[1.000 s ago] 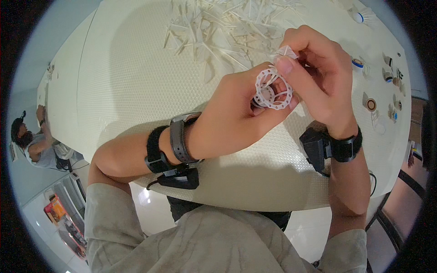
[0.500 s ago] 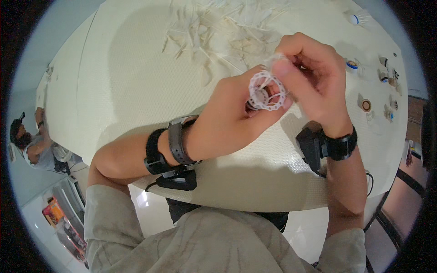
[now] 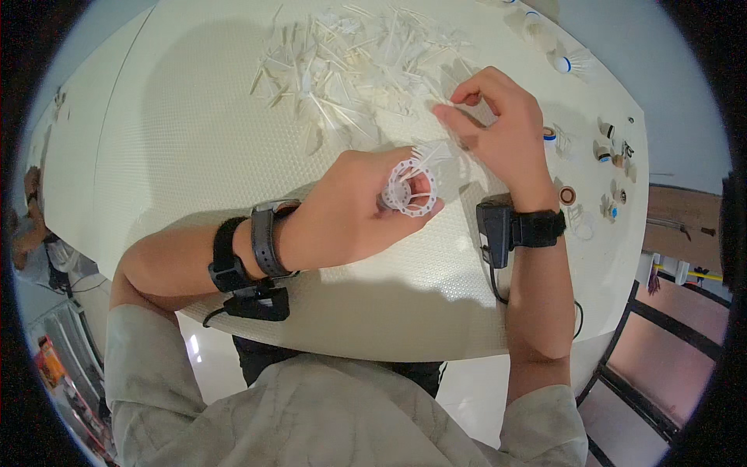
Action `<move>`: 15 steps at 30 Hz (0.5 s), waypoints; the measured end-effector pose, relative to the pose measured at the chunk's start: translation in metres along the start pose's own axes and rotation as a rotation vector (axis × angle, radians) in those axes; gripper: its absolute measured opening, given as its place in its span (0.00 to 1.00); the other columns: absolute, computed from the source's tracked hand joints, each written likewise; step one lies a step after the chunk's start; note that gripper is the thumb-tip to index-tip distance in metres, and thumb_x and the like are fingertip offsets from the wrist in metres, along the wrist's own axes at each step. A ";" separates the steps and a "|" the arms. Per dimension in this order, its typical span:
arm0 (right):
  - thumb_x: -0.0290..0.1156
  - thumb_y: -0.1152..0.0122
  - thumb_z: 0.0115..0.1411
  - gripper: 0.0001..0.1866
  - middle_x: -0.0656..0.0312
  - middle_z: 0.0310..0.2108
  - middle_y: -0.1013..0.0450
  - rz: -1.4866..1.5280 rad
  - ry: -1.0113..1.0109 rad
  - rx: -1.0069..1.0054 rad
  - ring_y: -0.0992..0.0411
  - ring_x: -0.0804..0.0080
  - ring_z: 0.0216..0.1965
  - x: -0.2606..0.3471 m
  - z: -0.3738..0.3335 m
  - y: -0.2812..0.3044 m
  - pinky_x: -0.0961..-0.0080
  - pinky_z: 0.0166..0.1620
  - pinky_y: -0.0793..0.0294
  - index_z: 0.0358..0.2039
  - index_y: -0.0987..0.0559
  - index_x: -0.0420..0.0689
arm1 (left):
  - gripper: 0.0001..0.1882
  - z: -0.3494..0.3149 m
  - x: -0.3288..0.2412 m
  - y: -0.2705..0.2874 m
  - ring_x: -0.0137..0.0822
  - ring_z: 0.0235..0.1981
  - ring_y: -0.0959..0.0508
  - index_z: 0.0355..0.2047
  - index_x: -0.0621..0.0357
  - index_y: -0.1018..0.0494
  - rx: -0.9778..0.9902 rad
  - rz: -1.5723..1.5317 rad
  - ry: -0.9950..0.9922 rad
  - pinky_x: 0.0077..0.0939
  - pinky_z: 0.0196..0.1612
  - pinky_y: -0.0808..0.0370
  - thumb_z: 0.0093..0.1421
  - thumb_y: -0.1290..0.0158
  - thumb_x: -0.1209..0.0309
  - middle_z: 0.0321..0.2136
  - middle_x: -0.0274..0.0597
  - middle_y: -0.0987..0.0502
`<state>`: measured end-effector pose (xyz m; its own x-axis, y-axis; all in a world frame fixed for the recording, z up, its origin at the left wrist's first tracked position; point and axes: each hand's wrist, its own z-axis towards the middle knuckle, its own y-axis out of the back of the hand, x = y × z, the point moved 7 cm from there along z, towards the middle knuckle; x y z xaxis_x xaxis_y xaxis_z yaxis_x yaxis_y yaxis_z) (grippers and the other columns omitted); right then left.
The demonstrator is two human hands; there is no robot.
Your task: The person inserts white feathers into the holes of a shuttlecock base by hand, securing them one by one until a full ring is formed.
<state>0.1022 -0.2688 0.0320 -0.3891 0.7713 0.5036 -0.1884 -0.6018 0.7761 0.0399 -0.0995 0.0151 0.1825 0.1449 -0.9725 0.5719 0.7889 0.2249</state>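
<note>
My left hand [image 3: 358, 206] is closed around a white plastic shuttlecock frame [image 3: 420, 212]. The frame's ring of small holes faces up, and a few white feathers [image 3: 436, 156] stick out from its far side. Beyond it and to the right, my right hand [image 3: 506, 128] hovers by the edge of a loose pile of white feathers [image 3: 342, 62]. Its thumb and forefinger are slightly apart, and I see nothing held between them.
Shuttlecocks, one with a blue band [image 3: 563, 64], lie toward the far right edge of the pale textured table [image 3: 194, 140]. Several cork bases and small parts, including a round cork piece [image 3: 567, 194], lie at the right. Another person's arm [image 3: 31, 202] shows at far left.
My right hand has left the frame's ring and moved away toward the feather pile, its fingers parting. White feathers on the frame now show clearly. My view has shifted to the right.
</note>
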 end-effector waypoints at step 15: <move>0.26 0.41 0.65 0.06 0.66 0.31 0.24 0.421 -0.225 -0.056 0.30 0.77 0.27 -0.013 -0.001 -0.005 0.79 0.33 0.30 0.40 0.21 0.40 | 0.06 0.000 0.008 0.006 0.21 0.23 0.33 0.33 0.59 0.28 -0.094 -0.092 -0.004 0.20 0.26 0.34 0.65 0.43 0.72 0.23 0.28 0.28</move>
<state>0.1076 -0.2756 0.0216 -0.2384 0.4798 0.8443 -0.1069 -0.8771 0.4682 0.0450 -0.0936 0.0090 0.1359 0.0678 -0.9884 0.5085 0.8514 0.1283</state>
